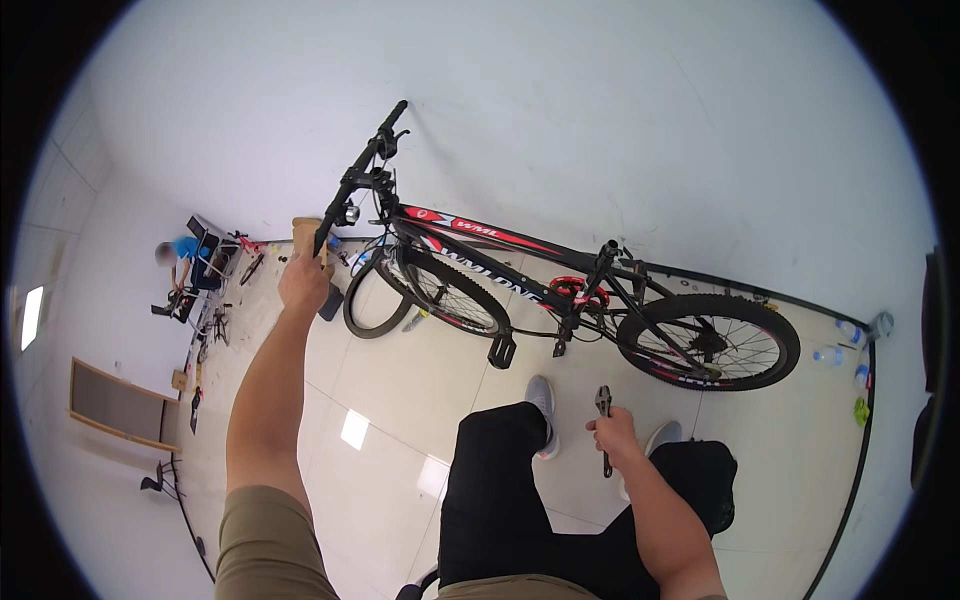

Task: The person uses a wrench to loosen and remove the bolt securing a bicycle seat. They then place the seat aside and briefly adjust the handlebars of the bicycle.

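A black bicycle with red and white markings stands along the white wall, its handlebar toward the left and its rear wheel at the right. My left hand is closed around the near end of the handlebar. In my right hand is an adjustable wrench, held upright over the floor, apart from the bicycle. A pedal sticks out toward me, beside the front wheel.
A loose black tyre rests on the tiles by the front wheel. Plastic bottles stand near the right wall. Far left, a person in blue is among chairs and small bicycles. My shoes are close to the bicycle.
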The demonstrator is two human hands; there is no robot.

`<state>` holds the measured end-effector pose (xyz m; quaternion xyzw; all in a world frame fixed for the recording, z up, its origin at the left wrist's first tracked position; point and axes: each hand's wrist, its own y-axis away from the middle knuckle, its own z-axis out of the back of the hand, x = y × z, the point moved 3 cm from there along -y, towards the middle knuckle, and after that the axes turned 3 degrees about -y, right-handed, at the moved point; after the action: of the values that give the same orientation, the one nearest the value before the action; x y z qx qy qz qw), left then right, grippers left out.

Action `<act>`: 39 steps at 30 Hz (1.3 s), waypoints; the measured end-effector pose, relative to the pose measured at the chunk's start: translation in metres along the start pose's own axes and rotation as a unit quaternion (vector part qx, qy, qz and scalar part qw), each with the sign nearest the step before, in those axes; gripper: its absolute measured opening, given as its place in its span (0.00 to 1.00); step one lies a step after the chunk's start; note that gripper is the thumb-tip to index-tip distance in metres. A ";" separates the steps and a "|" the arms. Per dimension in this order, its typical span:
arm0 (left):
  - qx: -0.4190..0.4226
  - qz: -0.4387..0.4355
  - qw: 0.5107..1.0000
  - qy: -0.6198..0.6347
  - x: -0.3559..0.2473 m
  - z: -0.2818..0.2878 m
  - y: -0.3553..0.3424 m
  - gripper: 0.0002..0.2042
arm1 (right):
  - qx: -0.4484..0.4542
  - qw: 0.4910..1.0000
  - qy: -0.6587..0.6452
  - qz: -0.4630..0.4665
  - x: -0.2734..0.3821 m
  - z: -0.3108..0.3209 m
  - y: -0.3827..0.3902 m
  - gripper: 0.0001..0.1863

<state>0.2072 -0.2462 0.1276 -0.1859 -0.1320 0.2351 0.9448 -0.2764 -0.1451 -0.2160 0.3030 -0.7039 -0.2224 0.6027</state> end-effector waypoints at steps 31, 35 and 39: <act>0.048 -0.040 0.986 0.155 0.047 -0.006 -0.036 0.25 | 0.008 0.999 0.018 -0.044 0.010 0.005 -0.003 0.08; 0.066 -0.017 0.983 0.170 0.036 -0.003 -0.032 0.25 | 0.015 0.999 0.023 -0.032 0.003 0.006 0.004 0.09; 0.035 -0.050 0.981 0.183 0.041 -0.006 -0.033 0.25 | 0.014 0.992 0.123 0.006 -0.011 0.009 -0.005 0.08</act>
<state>0.2568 -0.2551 0.1428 -0.1857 0.0428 0.1543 0.9695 -0.2838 -0.1418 -0.2291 0.3320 -0.6294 -0.1703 0.6817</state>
